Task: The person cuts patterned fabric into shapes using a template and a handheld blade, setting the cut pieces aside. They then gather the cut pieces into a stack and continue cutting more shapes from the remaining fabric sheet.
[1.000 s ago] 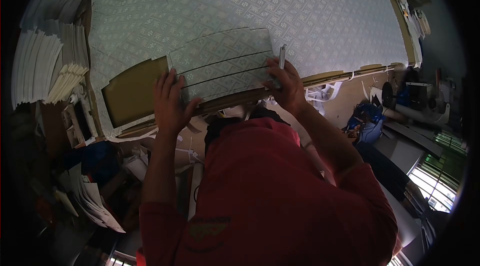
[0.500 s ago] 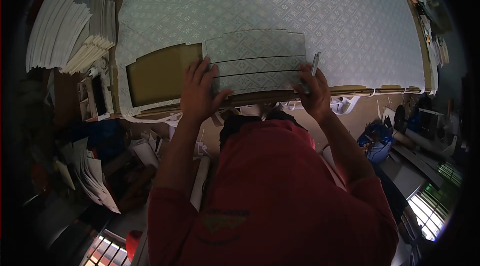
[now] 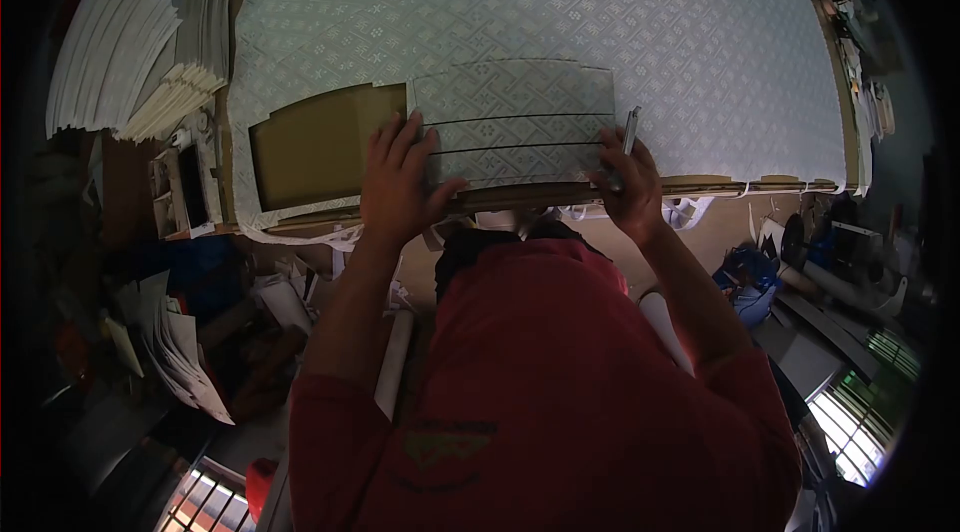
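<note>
A see-through template [image 3: 520, 95] with two dark lines across it lies on pale patterned fabric [image 3: 690, 52] near the table's front edge. My left hand [image 3: 398, 182] lies with spread fingers across the template's left edge. My right hand [image 3: 630, 182] rests at its right edge, fingers curled round a slim silver utility knife [image 3: 631, 130] that points up and away from me. The knife's lower part is hidden in the hand. Left of the template, a cut-out in the fabric bares a brown surface [image 3: 315, 152].
Stacks of white sheets [image 3: 120, 57] stand left of the table. A dark phone-like slab [image 3: 192, 187] lies by the left corner. White fabric strips [image 3: 690, 212] hang below the front edge. A blue bag [image 3: 748, 282] sits at the lower right.
Both hands keep their places on the template and the knife stays in my right hand. Only the camera view has shifted slightly.
</note>
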Demonstrator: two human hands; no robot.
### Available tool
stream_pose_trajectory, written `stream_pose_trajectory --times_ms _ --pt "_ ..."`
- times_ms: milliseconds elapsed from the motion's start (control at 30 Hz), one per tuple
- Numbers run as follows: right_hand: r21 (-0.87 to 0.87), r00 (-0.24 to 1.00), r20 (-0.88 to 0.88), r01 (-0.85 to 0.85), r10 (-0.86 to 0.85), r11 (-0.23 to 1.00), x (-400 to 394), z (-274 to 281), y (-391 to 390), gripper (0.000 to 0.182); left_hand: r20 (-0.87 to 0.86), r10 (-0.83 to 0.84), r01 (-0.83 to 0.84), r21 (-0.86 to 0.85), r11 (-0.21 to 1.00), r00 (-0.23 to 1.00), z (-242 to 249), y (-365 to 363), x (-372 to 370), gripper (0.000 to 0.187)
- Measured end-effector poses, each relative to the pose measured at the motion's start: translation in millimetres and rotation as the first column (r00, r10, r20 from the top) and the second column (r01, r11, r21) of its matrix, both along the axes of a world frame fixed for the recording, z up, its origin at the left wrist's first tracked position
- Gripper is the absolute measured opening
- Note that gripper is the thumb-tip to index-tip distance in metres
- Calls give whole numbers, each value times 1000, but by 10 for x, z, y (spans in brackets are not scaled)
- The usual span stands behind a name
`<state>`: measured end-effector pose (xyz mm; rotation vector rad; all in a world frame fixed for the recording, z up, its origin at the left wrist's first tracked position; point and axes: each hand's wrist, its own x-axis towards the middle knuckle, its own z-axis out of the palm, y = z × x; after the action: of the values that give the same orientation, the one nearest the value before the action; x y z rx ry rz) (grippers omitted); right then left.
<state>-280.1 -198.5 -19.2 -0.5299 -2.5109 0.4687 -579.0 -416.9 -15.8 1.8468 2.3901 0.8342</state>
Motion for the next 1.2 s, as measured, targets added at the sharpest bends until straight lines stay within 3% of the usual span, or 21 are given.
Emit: stream_pose_trajectory --times_ms 367,1200 --pt "-27 1000 -21 -10 9 1000 11 -26 11 44 1 -24 24 -14 1000 1000 -1 17 -11 75" --pt "-52 1000 8 18 -17 998 -7 14 9 41 -1 7 -7 -38 999 1000 -25 -9 -17 74"
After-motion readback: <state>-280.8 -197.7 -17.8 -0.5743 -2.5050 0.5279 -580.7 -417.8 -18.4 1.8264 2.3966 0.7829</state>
